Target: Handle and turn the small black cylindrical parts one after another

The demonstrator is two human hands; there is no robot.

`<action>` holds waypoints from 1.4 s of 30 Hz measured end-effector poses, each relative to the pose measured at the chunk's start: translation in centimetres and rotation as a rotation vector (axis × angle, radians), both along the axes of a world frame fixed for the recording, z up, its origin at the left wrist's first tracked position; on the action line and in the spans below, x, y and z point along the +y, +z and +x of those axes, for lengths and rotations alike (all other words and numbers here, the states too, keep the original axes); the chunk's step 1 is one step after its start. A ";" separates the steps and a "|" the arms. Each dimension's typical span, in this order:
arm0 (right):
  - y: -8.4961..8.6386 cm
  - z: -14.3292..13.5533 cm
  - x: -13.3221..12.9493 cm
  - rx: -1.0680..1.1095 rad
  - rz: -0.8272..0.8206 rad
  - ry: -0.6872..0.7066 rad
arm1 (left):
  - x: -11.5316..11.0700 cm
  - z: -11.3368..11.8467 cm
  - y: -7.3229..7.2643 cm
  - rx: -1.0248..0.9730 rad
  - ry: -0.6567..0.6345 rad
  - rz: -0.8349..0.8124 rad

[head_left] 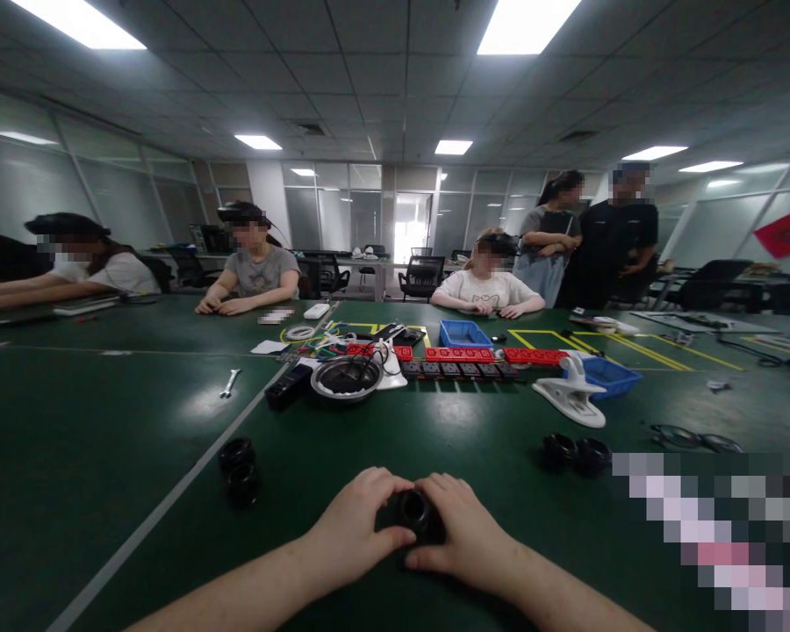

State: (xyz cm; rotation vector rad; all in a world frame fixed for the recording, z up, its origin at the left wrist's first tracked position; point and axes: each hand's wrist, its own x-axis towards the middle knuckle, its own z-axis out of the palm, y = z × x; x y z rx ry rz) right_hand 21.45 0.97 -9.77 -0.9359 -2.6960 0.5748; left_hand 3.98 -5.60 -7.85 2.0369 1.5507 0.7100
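Both of my hands close around a small black ring-shaped part [413, 509] resting on the green table [105, 456] near its front edge. My left hand [355, 527] grips its left side, my right hand [464, 527] its right side, and my fingers hide most of it. Two stacked black rings [239, 470] lie to the left of my hands. Another pair of black rings [576, 455] lies to the right.
A round metal bowl-like part [346, 377], red and black strips [461, 355], two blue trays [464, 333], a white clamp-like device [572, 395], a small wrench [229, 382] and black rings of wire [691, 436] lie further out. Other people sit and stand beyond the far edge.
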 end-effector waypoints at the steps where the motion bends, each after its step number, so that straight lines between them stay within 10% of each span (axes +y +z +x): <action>1: 0.2 0.3 0.3 0.014 -0.050 0.058 | 0.1 -0.2 0.1 -0.011 -0.042 -0.007; 6: 0.7 1.2 1.9 0.026 -0.236 0.239 | 0.3 -0.9 0.4 -0.031 -0.165 -0.065; 11: 0.1 1.0 2.0 0.051 -0.264 0.128 | 0.3 -0.7 0.1 -0.049 -0.162 -0.079; 20: -0.4 -0.7 -0.8 -0.045 0.144 -0.148 | -0.2 0.6 0.1 0.091 0.134 -0.020; 31: 0.4 1.3 2.1 0.067 -0.239 0.210 | 0.4 -1.0 0.6 -0.043 -0.191 -0.073; 42: -0.4 -0.6 -0.5 -0.078 0.107 -0.109 | -0.1 0.5 -0.2 0.025 0.130 -0.033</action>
